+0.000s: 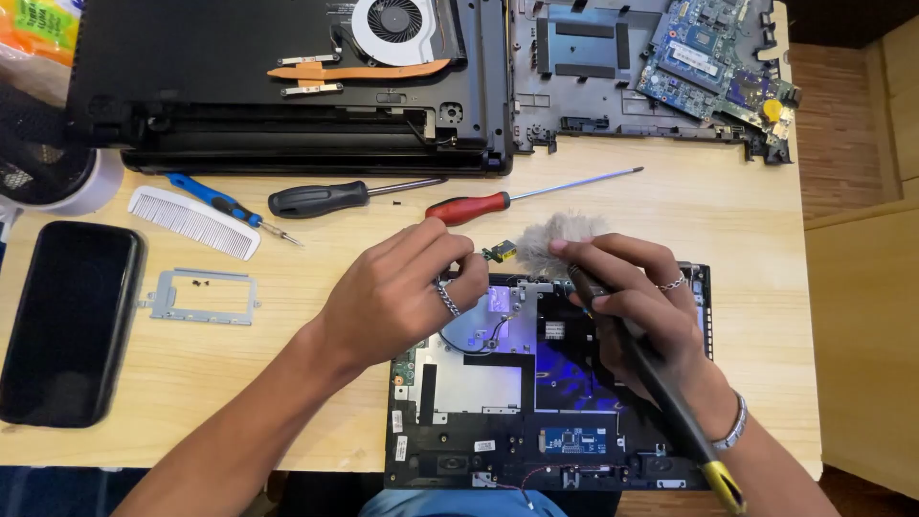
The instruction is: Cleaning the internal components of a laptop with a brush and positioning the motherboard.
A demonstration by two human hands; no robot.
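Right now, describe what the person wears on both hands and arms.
Both forearms are bare, with no sleeves in view. The left hand has a chunky silver chain-link ring on one finger. The right hand has a thin silver ring, and a silver bracelet circles the right wrist.

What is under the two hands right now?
An opened laptop base lies under them, with bare metal plates and a dark board showing. The left hand pinches a small part; the right hand holds a brush. What sits directly beneath the palms is covered.
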